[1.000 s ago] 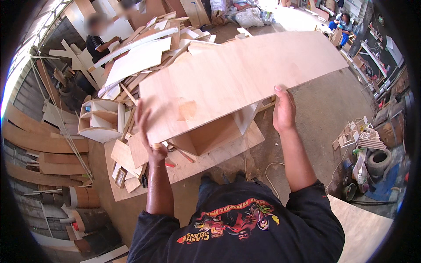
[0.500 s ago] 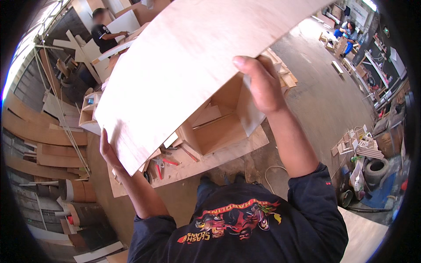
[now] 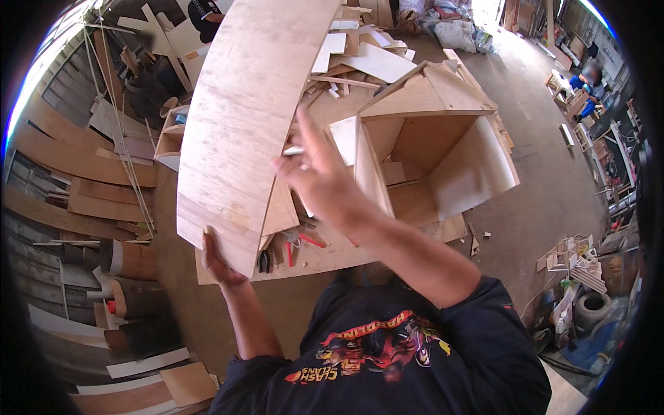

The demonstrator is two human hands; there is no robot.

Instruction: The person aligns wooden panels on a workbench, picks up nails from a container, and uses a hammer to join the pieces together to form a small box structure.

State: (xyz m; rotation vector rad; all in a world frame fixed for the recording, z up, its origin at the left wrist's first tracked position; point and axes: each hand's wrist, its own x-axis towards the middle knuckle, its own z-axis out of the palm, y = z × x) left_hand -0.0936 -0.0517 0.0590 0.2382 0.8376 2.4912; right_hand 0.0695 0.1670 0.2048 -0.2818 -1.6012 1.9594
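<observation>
Left hand [image 3: 220,261] fingers grip the upright plywood sheet [image 3: 252,117], hiding scrap boards [image 3: 360,59]; right hand [image 3: 319,181] fingers spread.

Long pale plywood sheet [image 3: 249,117], matt with faint grain and raw cut edges, open bare-wood plywood box [image 3: 432,155], unfinished and dull, worn wooden workbench top [image 3: 325,257], dusty grey concrete floor [image 3: 539,200], black cotton printed shirt [image 3: 387,353].

One head-worn fisheye view looks steeply down, close over the person's chest, onto the cluttered work surface [image 3: 325,259].
</observation>
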